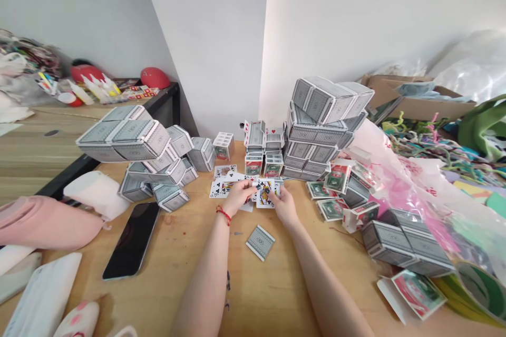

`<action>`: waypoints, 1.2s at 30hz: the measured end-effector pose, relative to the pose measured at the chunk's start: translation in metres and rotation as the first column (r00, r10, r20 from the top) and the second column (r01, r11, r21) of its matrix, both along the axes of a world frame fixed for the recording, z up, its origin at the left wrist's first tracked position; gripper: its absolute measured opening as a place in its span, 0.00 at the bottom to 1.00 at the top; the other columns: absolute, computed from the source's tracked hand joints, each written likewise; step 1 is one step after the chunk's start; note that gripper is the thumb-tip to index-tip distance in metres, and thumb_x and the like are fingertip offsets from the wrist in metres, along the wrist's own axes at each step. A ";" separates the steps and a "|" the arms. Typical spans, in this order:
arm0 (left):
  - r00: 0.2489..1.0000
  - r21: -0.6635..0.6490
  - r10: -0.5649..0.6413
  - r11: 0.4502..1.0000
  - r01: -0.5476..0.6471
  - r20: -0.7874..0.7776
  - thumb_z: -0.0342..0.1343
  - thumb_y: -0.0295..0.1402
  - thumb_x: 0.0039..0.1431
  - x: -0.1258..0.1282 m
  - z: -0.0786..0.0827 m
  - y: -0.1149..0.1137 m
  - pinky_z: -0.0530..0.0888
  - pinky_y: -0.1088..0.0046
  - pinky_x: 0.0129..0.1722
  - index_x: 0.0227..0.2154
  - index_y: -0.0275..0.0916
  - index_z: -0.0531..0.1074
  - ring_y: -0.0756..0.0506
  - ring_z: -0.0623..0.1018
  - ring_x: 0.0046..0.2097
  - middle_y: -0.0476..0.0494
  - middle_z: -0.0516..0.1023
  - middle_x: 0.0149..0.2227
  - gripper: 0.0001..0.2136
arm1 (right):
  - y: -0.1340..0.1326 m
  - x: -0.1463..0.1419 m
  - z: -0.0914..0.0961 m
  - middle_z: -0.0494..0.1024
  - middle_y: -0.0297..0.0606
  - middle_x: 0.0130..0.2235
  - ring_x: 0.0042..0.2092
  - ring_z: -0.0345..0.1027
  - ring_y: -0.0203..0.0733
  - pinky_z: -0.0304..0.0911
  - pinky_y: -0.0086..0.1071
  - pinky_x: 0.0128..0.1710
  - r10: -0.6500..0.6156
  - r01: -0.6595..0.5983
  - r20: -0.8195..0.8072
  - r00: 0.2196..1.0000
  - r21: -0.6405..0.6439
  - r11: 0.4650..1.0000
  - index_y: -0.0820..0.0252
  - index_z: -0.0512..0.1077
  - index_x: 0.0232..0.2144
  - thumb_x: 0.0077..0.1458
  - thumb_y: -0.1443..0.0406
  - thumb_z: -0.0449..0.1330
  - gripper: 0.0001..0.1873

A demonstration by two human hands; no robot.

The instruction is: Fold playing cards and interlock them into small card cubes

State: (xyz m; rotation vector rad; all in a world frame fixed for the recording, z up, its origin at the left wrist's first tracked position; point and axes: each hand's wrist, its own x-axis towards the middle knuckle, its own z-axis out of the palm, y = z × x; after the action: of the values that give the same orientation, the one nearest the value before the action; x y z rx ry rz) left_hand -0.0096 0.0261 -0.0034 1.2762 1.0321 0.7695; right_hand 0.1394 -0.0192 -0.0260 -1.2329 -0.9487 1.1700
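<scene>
One grey-backed playing card (260,243) lies just nearer than your fingers. Your left hand (239,196) and right hand (284,205) pinch face-up court cards (264,200), so that bunch looks unfinished imo. Loose face-up cards (220,188) sit left; beyond-right, grey-backed decks (312,134) already stand stacked.

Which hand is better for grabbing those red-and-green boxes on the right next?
Probably the right hand: it's nearer those red-and-green boxes; the left hand is farther away. Both are gripping playing cards, so neither looks free.
</scene>
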 end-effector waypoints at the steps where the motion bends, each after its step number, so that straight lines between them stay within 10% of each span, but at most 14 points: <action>1: 1.000 0.002 0.001 1.000 -0.001 -0.005 0.54 0.36 0.44 0.000 0.000 0.000 0.54 0.79 0.19 0.17 0.36 0.59 0.56 0.57 0.18 0.56 0.58 0.14 0.11 | 0.000 0.000 0.000 0.76 0.38 0.33 0.34 0.70 0.44 0.65 0.36 0.33 0.000 0.000 0.010 1.000 0.002 1.000 0.59 0.67 0.35 0.42 0.55 0.59 0.18; 22: 0.964 -0.175 -0.093 0.975 0.139 0.249 0.58 0.38 0.44 -0.009 0.005 -0.005 0.57 0.79 0.22 0.29 0.33 0.73 0.55 0.64 0.23 0.50 0.67 0.21 0.12 | -0.002 0.001 0.001 0.76 0.38 0.34 0.32 0.70 0.43 0.65 0.34 0.30 -0.031 0.038 -0.217 0.976 0.027 0.999 0.59 0.68 0.36 0.42 0.57 0.61 0.18; 36: 0.961 -0.126 -0.151 0.975 0.184 0.232 0.60 0.41 0.41 0.008 0.007 -0.012 0.62 0.76 0.28 0.38 0.34 0.74 0.53 0.67 0.27 0.45 0.74 0.26 0.20 | -0.009 0.003 0.004 0.75 0.39 0.34 0.33 0.68 0.41 0.63 0.31 0.30 -0.096 0.097 -0.023 0.995 0.087 0.991 0.61 0.67 0.35 0.44 0.57 0.59 0.17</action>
State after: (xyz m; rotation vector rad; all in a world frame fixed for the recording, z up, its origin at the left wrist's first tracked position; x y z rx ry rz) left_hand -0.0018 0.0145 0.0034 1.1080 0.7747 0.6755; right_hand 0.1422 -0.0286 -0.0220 -1.1826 -0.9073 1.0516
